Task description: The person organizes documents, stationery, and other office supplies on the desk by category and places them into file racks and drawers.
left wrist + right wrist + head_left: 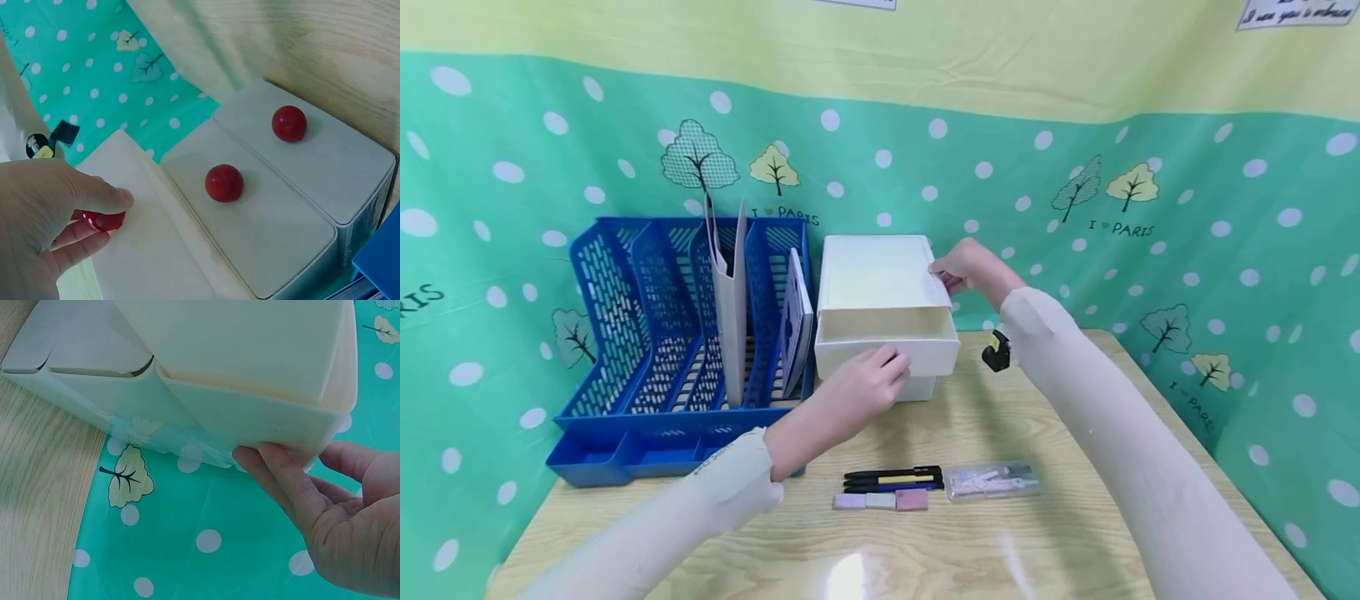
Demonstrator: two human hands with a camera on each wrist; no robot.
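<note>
A white cabinet [880,271] stands on the table with its top drawer [917,357] pulled partway out. At that drawer's front, my left hand [861,387] pinches a red round knob [106,220] between thumb and fingers, as the left wrist view shows. Two more red knobs [224,183] sit on the closed drawer fronts below. My right hand [972,271] is at the cabinet's upper right edge. In the right wrist view its fingers [284,472] lie extended against the side, with the thumb by the top corner. The inside of the drawer is mostly hidden.
Left of the cabinet stands a blue file rack [655,367] holding a folder [730,325] and a notebook [796,325]. In front lie several pens [891,479], three small erasers [880,501] and a clear case [991,481] with a compass set. A dotted green curtain [1000,192] hangs behind.
</note>
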